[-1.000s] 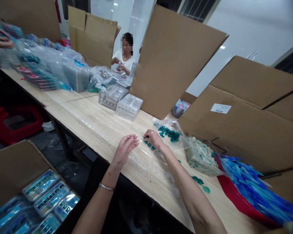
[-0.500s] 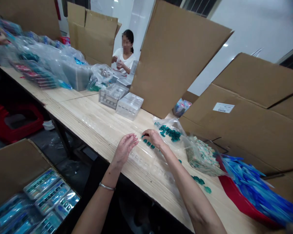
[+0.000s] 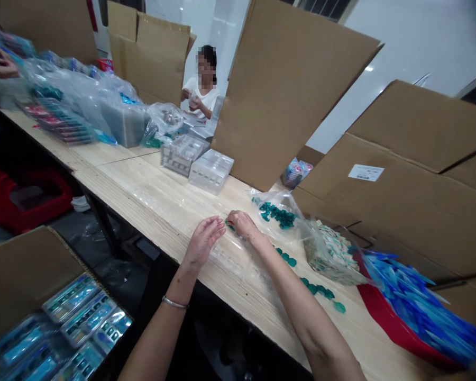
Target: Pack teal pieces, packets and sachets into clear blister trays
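Observation:
My left hand [image 3: 203,241] is over the front half of the table, fingers stretched out toward the right with nothing visible in them. Just beside it, almost fingertip to fingertip, my right hand [image 3: 243,224] curls its fingers down over a small teal piece [image 3: 229,226]; the hand partly hides it. Below both hands lie clear plastic trays [image 3: 227,257], faint against the wood. Loose teal pieces [image 3: 289,258] form a line beside my right forearm, with more further right. A plastic bag of teal pieces [image 3: 280,216] lies open behind my right hand.
A bag of pale pieces [image 3: 330,248] and a red tray [image 3: 384,317] of blue pointed pieces [image 3: 416,296] stand right. Stacked clear trays [image 3: 211,172] and a tall cardboard sheet [image 3: 289,90] stand behind. A carton of filled packs [image 3: 73,296] is lower left. A co-worker [image 3: 202,98] sits beyond.
My right hand has shifted slightly left, closer to my left hand, and now covers the row of teal pieces seen under it before. My left hand has barely moved.

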{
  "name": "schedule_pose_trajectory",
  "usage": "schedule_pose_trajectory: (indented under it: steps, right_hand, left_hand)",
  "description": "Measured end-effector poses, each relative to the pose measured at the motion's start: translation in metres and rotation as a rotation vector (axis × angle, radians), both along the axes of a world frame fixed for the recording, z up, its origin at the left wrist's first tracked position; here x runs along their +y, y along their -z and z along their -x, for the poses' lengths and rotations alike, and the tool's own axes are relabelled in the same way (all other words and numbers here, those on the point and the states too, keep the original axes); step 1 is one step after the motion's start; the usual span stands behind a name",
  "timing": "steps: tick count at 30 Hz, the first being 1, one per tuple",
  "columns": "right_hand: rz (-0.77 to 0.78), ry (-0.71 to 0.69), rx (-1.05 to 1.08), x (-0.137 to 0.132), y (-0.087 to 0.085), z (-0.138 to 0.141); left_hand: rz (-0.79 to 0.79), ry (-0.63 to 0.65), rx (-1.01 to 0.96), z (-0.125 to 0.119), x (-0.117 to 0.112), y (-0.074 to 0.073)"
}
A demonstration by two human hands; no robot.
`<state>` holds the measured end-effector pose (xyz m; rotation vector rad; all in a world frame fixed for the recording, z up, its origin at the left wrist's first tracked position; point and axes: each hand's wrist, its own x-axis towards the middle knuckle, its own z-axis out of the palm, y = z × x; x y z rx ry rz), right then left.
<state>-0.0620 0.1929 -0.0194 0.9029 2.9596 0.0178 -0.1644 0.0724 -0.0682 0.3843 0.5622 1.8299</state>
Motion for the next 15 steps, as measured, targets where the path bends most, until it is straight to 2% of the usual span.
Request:
schedule_pose_trajectory:
  steps: [5,10,12,15]
  right_hand:
    - [0.007,-0.049,0.037,0.003,0.011,0.003]
    - [0.018,-0.005,0.090,0.004,0.019,0.006]
    - [0.007,0.024,0.118,0.000,0.017,0.003]
    - [-0.055,0.029,0.236,-0.015,0.005,-0.014]
  left_hand:
    - [0.016,0.008,-0.002,0.001,0.000,-0.001]
    - [0.038,-0.003,0.028,-0.002,-0.003,-0.007]
    - [0.022,-0.003,0.075,-0.004,-0.006,-0.013]
    - [0.004,0.017,0.188,-0.007,-0.012,-0.024]
